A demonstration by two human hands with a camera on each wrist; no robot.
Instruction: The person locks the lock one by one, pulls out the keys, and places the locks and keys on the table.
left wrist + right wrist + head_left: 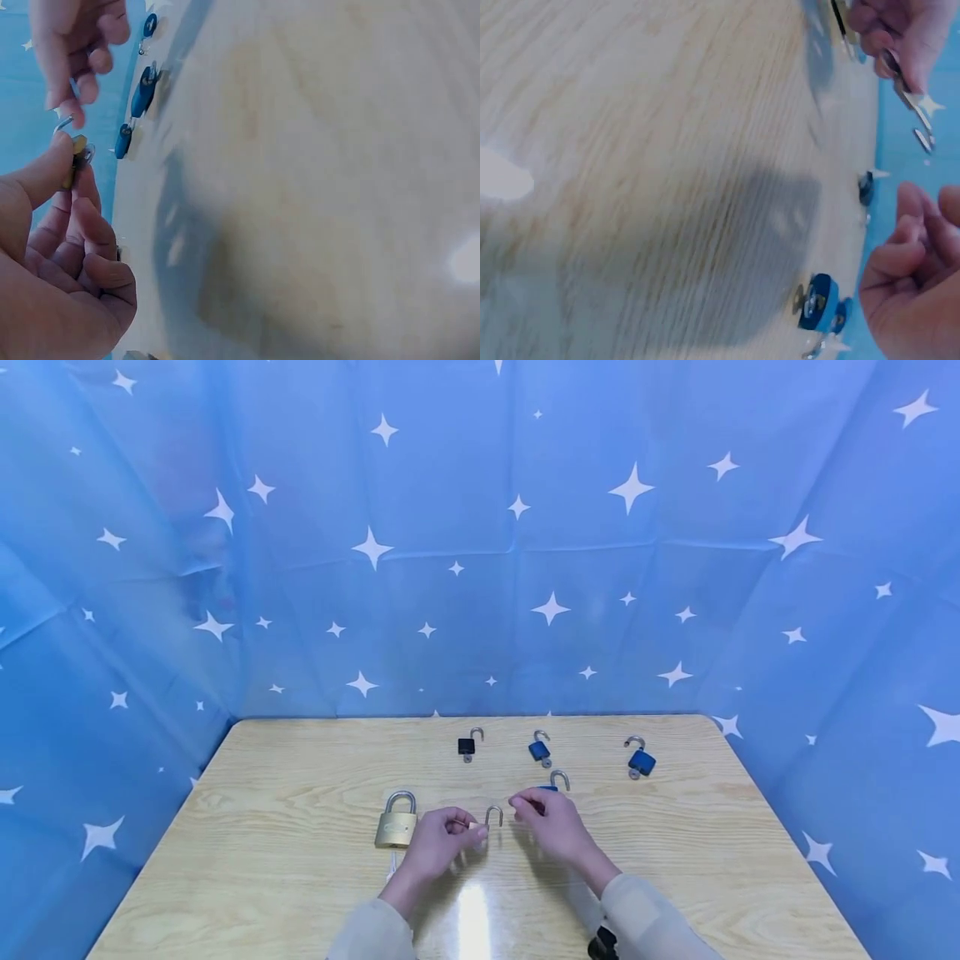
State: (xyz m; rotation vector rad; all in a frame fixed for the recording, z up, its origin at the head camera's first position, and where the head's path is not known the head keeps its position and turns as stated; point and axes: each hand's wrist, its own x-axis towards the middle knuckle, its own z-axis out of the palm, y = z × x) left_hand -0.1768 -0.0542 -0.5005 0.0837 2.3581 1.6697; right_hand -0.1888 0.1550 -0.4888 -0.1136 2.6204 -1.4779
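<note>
Tabletop (262,827): large padlock (395,830) whole from head only; left fingers (88,187) pinch small lock (79,144), right fingers (898,262) loose.

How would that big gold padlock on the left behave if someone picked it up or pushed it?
The big gold padlock looks like solid metal, so it would probably feel heavy for its size. Its boxy shape makes rolling seem unlikely. The closed shackle should probably stay stiff when lifted.

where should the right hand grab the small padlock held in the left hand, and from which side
Likely its open shackle, pinched from the right: it sticks out bare toward the right hand, while the left hand pinches the padlock's body.
</note>
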